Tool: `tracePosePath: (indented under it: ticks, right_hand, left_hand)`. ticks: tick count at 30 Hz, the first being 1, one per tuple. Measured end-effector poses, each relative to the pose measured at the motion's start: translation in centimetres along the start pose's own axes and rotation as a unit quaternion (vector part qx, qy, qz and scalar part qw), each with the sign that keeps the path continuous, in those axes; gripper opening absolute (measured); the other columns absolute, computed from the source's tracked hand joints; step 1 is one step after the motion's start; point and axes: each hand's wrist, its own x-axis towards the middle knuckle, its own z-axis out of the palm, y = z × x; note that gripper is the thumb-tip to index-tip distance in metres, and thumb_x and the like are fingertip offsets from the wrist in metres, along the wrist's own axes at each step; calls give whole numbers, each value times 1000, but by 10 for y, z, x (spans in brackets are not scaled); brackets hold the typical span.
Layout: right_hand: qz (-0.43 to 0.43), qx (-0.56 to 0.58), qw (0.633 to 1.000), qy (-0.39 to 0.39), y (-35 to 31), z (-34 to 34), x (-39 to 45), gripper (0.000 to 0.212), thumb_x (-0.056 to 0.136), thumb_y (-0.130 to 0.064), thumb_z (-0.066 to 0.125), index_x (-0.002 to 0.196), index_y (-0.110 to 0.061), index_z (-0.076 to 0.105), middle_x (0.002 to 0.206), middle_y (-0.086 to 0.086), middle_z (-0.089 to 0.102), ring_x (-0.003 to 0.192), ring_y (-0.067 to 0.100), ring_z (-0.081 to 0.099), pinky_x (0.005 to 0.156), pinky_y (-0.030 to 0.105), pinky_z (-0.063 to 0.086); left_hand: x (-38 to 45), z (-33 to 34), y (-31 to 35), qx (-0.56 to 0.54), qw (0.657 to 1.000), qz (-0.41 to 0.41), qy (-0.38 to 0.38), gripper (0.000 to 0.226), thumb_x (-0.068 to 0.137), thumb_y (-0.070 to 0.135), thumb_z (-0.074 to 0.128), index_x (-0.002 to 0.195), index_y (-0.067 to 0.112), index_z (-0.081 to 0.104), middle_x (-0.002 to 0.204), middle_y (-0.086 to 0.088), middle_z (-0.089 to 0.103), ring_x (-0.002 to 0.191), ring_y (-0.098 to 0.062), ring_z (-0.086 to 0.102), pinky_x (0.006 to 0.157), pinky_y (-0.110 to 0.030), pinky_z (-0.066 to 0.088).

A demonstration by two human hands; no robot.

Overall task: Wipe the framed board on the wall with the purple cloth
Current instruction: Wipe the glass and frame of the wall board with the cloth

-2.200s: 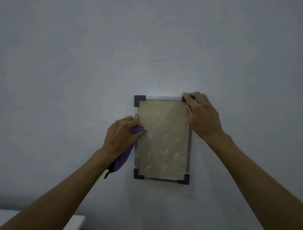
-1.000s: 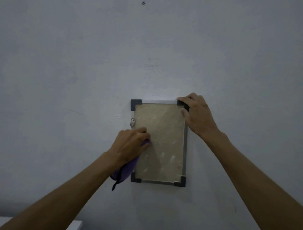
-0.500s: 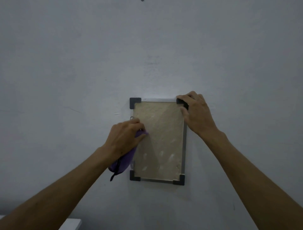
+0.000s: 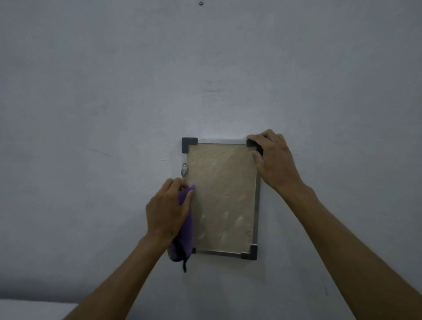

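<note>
A small framed board [image 4: 222,196] hangs upright on the grey wall, with a beige face, a thin metal frame and dark corner caps. My left hand [image 4: 167,210] presses a bunched purple cloth [image 4: 185,237] against the board's left edge, about halfway up. The cloth hangs down from my palm and covers the lower left corner cap, a dark cord dangling below it. My right hand [image 4: 274,160] grips the board's upper right corner, thumb on the face and fingers over the frame's top.
A small metal bracket [image 4: 184,170] sits on the wall at the frame's left edge, just above my left hand. A screw head [image 4: 201,3] shows high on the wall. A pale surface [image 4: 34,309] lies at the bottom left.
My left hand with the cloth has slid back and forth along the board's left part and now sits slightly lower at the left edge. The right hand has stayed on the upper right corner.
</note>
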Motion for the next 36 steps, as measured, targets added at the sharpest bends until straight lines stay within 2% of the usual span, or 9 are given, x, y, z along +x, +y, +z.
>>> tracePosePath:
  ticks: [5,9,13,15,17,21,29,32,36]
  right_hand:
    - [-4,-2,1000,0,1,1,0,37,91,-4,60,128,-11,60,114,5,55,104,18,45,86,18,36]
    - [-1,-1,1000,8,1,2,0,37,91,-4,61,127,-12,60,114,5,55,104,18,45,85,18,35]
    - [-4,2,1000,6,1,1,-1,37,90,-4,61,126,-11,61,114,5,55,104,18,45,86,17,34]
    - [-6,3,1000,9,2,1,-1,36,90,-4,61,125,-12,61,113,4,55,104,17,45,85,17,34]
    - [-7,6,1000,13,3,2,-1,36,90,-3,61,125,-12,61,113,3,55,103,17,45,85,17,35]
    - [-6,6,1000,24,4,4,-1,36,89,-2,61,124,-11,61,113,4,55,103,20,46,86,19,37]
    - [-5,15,999,31,6,6,-1,36,91,-4,60,125,-12,61,113,2,55,99,8,37,86,14,33]
    - [-4,11,999,32,5,8,-2,36,91,-4,59,126,-12,61,113,3,55,98,8,36,85,13,32]
    - [-2,13,999,32,4,7,-2,37,91,-3,59,127,-12,61,114,3,55,99,9,37,85,14,33]
  left_hand:
    - [-29,17,9,-43,994,-99,14,15,93,37,68,96,24,61,90,11,61,68,-7,58,58,-21,47]
    - [-33,16,10,-31,996,-78,-4,16,92,37,68,95,23,62,89,11,60,67,-7,57,58,-22,50]
    - [-6,9,4,-43,987,-129,81,15,93,35,68,97,23,60,92,6,61,71,-10,57,59,-18,44]
    - [7,8,-1,-60,983,-148,93,15,94,34,68,99,21,61,96,2,65,76,-13,59,63,-24,48]
    - [6,7,-7,-58,988,-123,70,15,94,32,68,101,19,63,98,1,66,77,-13,59,65,-24,48]
    - [-18,6,-15,-31,997,-61,46,15,92,27,71,100,17,64,94,2,65,71,-9,57,60,-9,39]
    - [18,3,-3,-32,996,33,73,18,94,29,69,102,14,65,97,2,65,72,-7,56,61,-15,45]
    - [16,10,1,-30,997,2,71,17,95,31,67,102,16,62,96,3,64,70,-8,55,59,-22,48]
    - [-26,20,-3,-11,999,-8,51,16,95,31,67,95,19,57,88,6,60,60,-8,53,51,-18,41]
